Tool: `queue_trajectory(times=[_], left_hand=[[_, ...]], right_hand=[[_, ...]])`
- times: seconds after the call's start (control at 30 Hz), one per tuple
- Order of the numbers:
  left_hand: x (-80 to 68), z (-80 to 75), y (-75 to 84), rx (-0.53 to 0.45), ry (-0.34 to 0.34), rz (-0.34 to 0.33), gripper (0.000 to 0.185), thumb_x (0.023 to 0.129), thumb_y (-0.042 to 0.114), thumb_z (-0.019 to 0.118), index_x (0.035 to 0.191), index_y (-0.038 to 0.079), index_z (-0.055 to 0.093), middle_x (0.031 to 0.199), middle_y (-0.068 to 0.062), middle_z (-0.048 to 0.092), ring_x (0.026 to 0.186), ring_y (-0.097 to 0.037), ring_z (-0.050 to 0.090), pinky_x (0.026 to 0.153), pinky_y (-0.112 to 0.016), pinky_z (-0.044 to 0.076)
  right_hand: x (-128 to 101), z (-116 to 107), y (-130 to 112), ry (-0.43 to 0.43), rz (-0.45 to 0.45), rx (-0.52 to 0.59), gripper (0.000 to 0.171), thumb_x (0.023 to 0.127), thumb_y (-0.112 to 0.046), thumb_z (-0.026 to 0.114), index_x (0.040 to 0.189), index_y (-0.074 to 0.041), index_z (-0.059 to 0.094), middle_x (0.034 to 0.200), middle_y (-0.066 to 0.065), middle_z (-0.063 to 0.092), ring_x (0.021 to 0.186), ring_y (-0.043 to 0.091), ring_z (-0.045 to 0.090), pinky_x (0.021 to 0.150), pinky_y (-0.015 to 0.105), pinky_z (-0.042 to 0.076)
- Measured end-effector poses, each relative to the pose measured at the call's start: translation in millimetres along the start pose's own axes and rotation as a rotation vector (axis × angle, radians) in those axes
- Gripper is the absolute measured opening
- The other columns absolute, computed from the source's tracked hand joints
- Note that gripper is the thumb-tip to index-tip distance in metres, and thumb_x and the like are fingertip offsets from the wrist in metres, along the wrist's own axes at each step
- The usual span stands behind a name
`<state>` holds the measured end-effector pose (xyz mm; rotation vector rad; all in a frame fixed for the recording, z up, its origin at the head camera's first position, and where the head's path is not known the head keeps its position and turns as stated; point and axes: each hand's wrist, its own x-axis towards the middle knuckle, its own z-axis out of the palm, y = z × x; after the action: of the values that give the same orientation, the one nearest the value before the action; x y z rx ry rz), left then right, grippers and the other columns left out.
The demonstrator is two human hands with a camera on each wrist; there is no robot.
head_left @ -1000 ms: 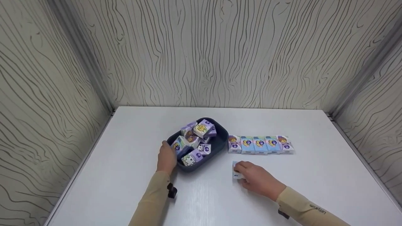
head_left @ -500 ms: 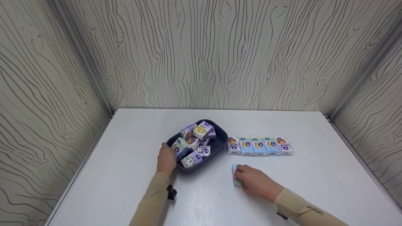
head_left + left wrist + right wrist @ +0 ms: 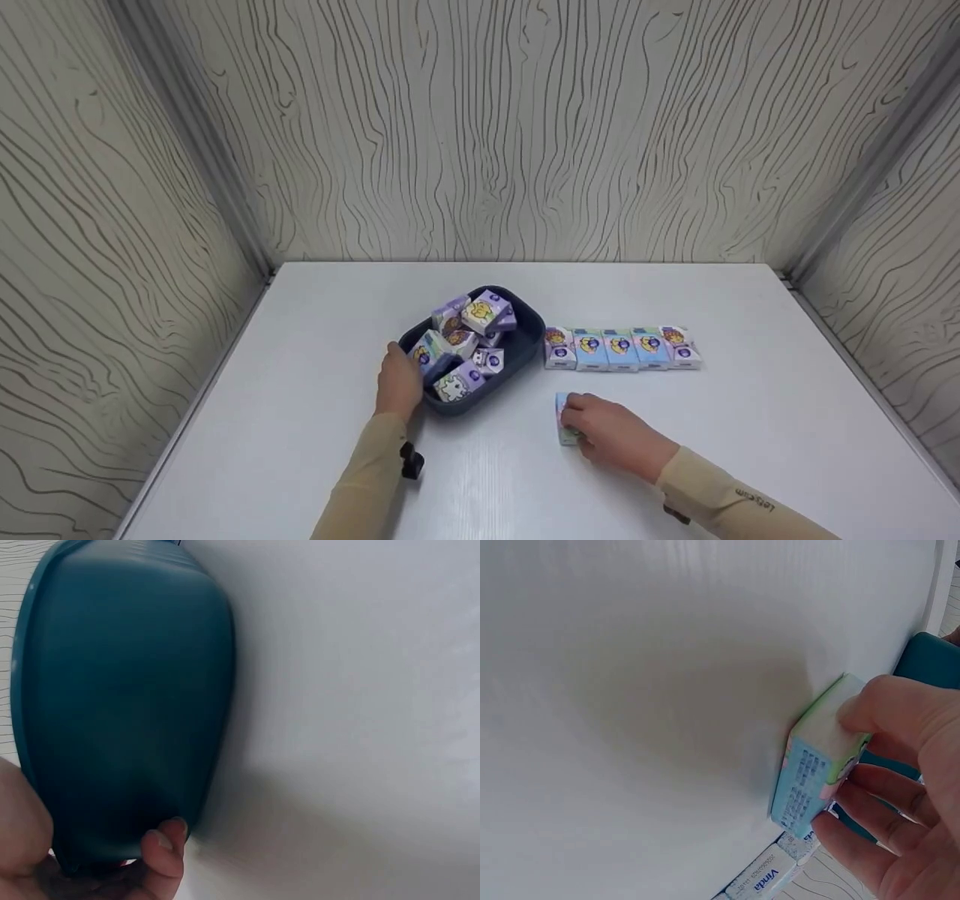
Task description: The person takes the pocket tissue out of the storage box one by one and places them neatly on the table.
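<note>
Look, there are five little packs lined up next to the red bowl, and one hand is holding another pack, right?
Not quite: the bowl is dark blue, not red, as the head view shows. The rest holds: five packs stand in a row beside it, and the right hand holds another pack on the table.

A: The scene is viewed from the head, high and well back, looking forward and down; the whole white table [image 3: 300,420] is taken in.

B: The left wrist view is pressed close against the dark bin [image 3: 120,705]; the right wrist view is held just beside a tissue pack [image 3: 817,765]; bin [image 3: 517,349], pack [image 3: 564,420] and table are shared.
</note>
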<state>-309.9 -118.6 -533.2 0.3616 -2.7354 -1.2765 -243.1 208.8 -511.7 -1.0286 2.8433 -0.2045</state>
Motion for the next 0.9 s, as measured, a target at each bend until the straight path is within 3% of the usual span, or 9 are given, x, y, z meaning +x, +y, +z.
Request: queue_trajectory(times=[0.57,0.9], left_hand=[[-0.9,0.8,-0.5,0.011,-0.007,0.012,0.049,0.099,0.009,0.04,0.139,-0.017,0.026,0.125,-0.035,0.049,0.115,-0.045,0.051,0.095,-0.051,0.043],[1.8,1.3,-0.5,0.002,-0.022,-0.011,0.051,0.099,0.01,0.039,0.14,-0.016,0.024,0.128,-0.035,0.046,0.118,-0.046,0.048,0.097,-0.052,0.041]], right_hand=[[0.3,-2.3,1.2,-0.011,0.012,0.04,0.034,0.077,-0.006,0.078,0.109,-0.014,0.068,0.109,0.001,0.059,0.097,0.016,0.058,0.087,0.037,0.051],[11.1,-2.0,9.6,0.046,0.027,0.094,0.035,0.075,-0.003,0.077,0.108,-0.011,0.07,0.104,-0.002,0.059,0.098,0.017,0.06,0.087,0.036,0.051]])
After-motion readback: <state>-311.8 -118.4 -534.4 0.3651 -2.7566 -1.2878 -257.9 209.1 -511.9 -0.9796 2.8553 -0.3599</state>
